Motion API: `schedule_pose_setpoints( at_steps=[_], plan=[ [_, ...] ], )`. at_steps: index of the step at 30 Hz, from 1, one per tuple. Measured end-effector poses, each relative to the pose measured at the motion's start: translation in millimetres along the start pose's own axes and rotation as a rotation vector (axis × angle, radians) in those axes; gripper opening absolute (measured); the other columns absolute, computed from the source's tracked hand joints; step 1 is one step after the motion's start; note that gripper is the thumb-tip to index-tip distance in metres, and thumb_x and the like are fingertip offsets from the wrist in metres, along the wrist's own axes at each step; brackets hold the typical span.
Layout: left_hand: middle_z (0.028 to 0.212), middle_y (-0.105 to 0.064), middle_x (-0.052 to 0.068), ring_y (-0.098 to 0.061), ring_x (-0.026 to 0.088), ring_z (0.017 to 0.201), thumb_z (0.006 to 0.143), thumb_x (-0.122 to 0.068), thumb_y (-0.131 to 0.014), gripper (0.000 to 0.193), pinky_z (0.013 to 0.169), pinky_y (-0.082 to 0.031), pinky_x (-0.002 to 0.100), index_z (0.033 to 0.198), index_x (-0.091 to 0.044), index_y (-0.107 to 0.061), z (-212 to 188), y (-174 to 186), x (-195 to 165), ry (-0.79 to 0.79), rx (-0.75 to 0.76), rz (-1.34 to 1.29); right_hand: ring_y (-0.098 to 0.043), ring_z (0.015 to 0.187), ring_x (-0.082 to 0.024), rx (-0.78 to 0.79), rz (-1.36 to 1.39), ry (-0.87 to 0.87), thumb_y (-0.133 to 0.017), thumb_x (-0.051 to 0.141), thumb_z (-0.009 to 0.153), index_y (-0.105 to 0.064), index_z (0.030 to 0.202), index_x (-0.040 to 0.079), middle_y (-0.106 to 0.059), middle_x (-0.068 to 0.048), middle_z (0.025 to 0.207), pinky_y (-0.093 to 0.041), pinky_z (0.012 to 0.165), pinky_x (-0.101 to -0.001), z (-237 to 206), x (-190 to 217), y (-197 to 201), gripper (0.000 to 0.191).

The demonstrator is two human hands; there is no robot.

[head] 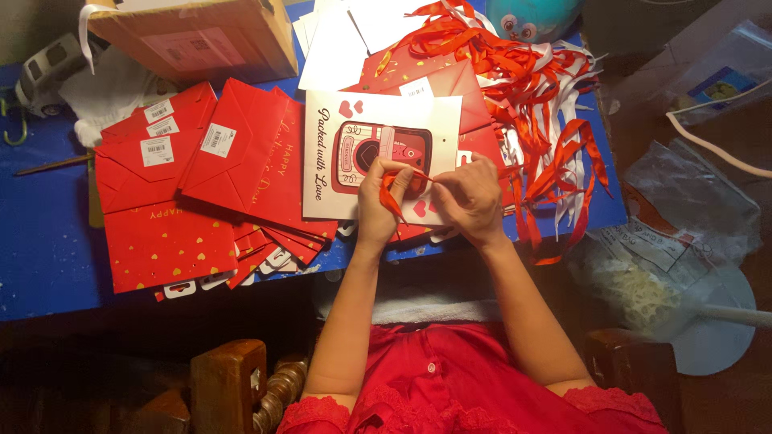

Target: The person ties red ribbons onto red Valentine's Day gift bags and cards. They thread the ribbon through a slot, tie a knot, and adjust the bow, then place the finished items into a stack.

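1. Across the top of the view, a blue desk point(48, 241) fills most of the scene, seen from above, with its near edge running just ahead of a person in a red top.
2. At the desk's far left corner sits a brown cardboard box point(193, 36).
3. Over the left half of the desk, flat red paper bags point(169, 201) lie fanned and overlapping, some with white sticker labels and small gold hearts.
4. Toward the far right corner, a tangled heap of red and white ribbons point(531, 88) spills toward the right edge.
5. Near the middle of the desk, close to the near edge, a white gift bag point(378, 153) printed with a red camera picture and hearts lies flat on top of more red bags.
6. Just off the right edge, clear plastic bags point(683, 193) lie crumpled.
7. Over the white gift bag's near right corner, the left hand point(378, 201) is curled, its fingertips pinched on a red ribbon point(398, 183).
8. Beside it, the right hand point(470, 197) is also curled nearly closed, pinching the same ribbon's other end, so the strip stretches between both hands.
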State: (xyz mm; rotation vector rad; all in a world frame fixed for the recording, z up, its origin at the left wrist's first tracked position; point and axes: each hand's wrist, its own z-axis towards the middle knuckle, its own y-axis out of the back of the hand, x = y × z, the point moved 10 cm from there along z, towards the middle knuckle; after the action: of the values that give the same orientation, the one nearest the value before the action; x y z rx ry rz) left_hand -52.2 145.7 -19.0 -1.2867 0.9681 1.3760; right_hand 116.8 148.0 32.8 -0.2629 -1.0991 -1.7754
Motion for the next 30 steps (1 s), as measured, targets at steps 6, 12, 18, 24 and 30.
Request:
schedule_pose_setpoints(
  at_steps=[6,12,18,24,30],
  plan=[
    [0.088,-0.068,0.002,-0.064,0.006,0.080,0.103,-0.019,-0.066,0.017,0.072,-0.054,0.023,0.101,-0.002,-0.063,-3.5,-0.3,-2.5,-0.008,-0.019,0.054,-0.065,0.091,-0.024,-0.062,0.069,-0.075,-0.070,0.008,0.095,-0.068,0.112,0.008,-0.067,-0.005,0.089,-0.042,0.116,-0.0499,-8.1,-14.3,-0.2,0.018],
    [0.089,-0.068,0.001,-0.064,0.006,0.082,0.106,-0.021,-0.062,0.017,0.076,-0.055,0.023,0.104,-0.003,-0.061,-2.1,0.1,-2.8,-0.010,-0.022,-0.027,-0.065,0.105,-0.028,-0.080,0.023,-0.086,-0.060,0.002,0.089,-0.060,0.130,0.002,-0.067,-0.011,0.102,-0.028,0.127,-0.0545,-13.7,-12.8,8.2,0.040],
    [0.089,-0.067,0.002,-0.063,0.007,0.083,0.108,-0.021,-0.060,0.018,0.077,-0.054,0.023,0.104,-0.003,-0.059,-4.4,7.4,-5.6,-0.034,-0.053,0.033,-0.059,0.106,-0.027,0.000,-0.050,-0.158,-0.077,0.013,0.088,-0.066,0.126,0.004,-0.064,-0.010,0.099,-0.022,0.124,-0.0555,-10.0,-14.4,15.2,0.041],
    [0.088,-0.069,0.005,-0.065,0.009,0.083,0.108,-0.020,-0.060,0.019,0.077,-0.055,0.025,0.103,-0.002,-0.059,-3.7,8.0,-6.1,-0.013,-0.057,0.066,-0.057,0.099,-0.026,0.086,-0.034,-0.131,-0.073,0.012,0.090,-0.073,0.101,0.010,-0.063,-0.004,0.089,-0.030,0.121,-0.0522,-4.0,-24.0,3.1,0.011],
    [0.097,-0.075,0.008,-0.071,0.010,0.084,0.107,-0.020,-0.056,0.018,0.078,-0.060,0.027,0.102,-0.003,-0.056,-2.3,5.1,2.1,0.037,-0.060,-0.110,-0.057,0.098,-0.026,0.036,-0.024,-0.106,-0.073,0.015,0.095,-0.069,0.096,0.008,-0.061,-0.005,0.090,-0.033,0.120,-0.0531,-7.0,-25.1,1.2,0.009]
  ],
)
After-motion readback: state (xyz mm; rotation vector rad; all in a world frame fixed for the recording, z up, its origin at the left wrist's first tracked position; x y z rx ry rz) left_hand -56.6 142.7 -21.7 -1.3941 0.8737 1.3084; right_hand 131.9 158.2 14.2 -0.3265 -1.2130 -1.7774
